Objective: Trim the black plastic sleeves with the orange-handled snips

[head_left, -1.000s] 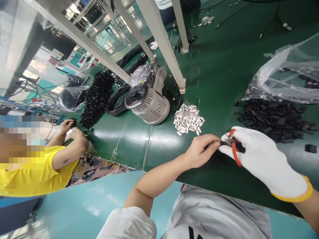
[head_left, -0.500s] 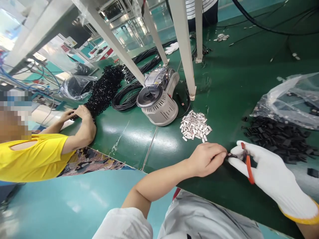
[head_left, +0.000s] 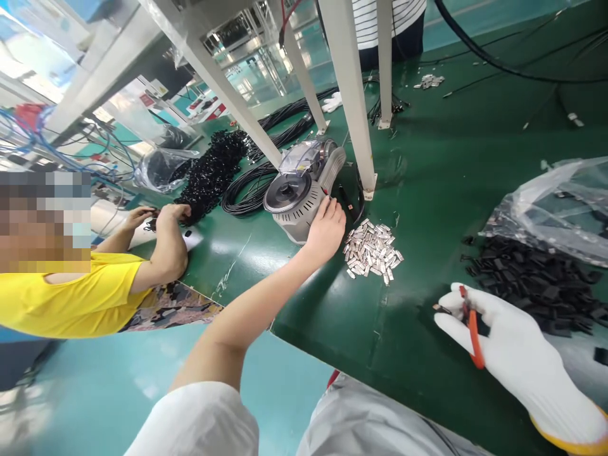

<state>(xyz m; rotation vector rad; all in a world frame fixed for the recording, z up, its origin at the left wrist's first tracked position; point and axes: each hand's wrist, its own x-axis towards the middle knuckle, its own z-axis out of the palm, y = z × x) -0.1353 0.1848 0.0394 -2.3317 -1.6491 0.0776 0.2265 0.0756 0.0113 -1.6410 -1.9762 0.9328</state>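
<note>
Bare, my left hand (head_left: 327, 231) reaches to the right side of a grey round tape dispenser (head_left: 295, 218), fingers stretched out; its fingertips are partly hidden against the machine. My right hand (head_left: 513, 345), in a white glove with a yellow cuff, is closed around small pliers (head_left: 475, 339) with red handles, whose jaws are hidden. Between that hand's thumb and fingertip sits a small dark connector (head_left: 443, 309) with a metallic end. A heap of silvery metal connector shells (head_left: 373, 250) lies between the two hands.
Black plastic pieces (head_left: 532, 285) are heaped at right beside a clear plastic bag (head_left: 551, 196). White posts (head_left: 349, 95) rise behind the dispenser. Coiled black cables (head_left: 249, 190) and a pile of black parts (head_left: 213, 171) lie leftward, near a co-worker in a yellow top (head_left: 71, 301).
My left hand has left the right hand's fingertips and moved left to the tape dispenser. The right hand stays nearly in place, with the pliers and small connector.
</note>
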